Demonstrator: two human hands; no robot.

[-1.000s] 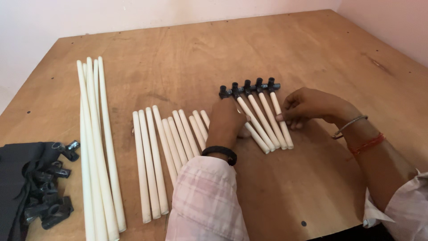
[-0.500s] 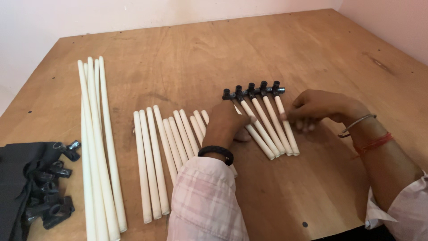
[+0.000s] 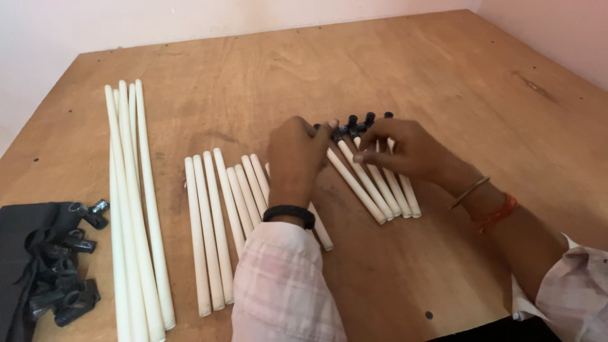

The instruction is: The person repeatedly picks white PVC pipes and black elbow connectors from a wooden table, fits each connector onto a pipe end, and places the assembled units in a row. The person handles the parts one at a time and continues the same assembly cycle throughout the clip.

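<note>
Head view: a wooden table (image 3: 392,69) serves as landmark. Near its centre lies a row of short white tubes (image 3: 373,183), side by side and touching, each capped at its far end by a black connector (image 3: 361,121). The left hand (image 3: 297,158) rests at the near-left edge of this row, fingers curled toward the leftmost capped end; whether it is pinching a tube there cannot be told. The right hand (image 3: 405,149) lies over the far-right part of the row, its fingers pressing on the tubes just below the connectors, not closed around any one. The tubes look light, rigid and smooth, apt to roll or slip; a grasp at mid-length or at the capped end would likely hold best. Left of the row lie loose medium tubes (image 3: 215,221); farther left, long tubes (image 3: 130,202); at the table's near-left edge, spare black fittings (image 3: 60,278) on a dark cloth (image 3: 19,221).
</note>
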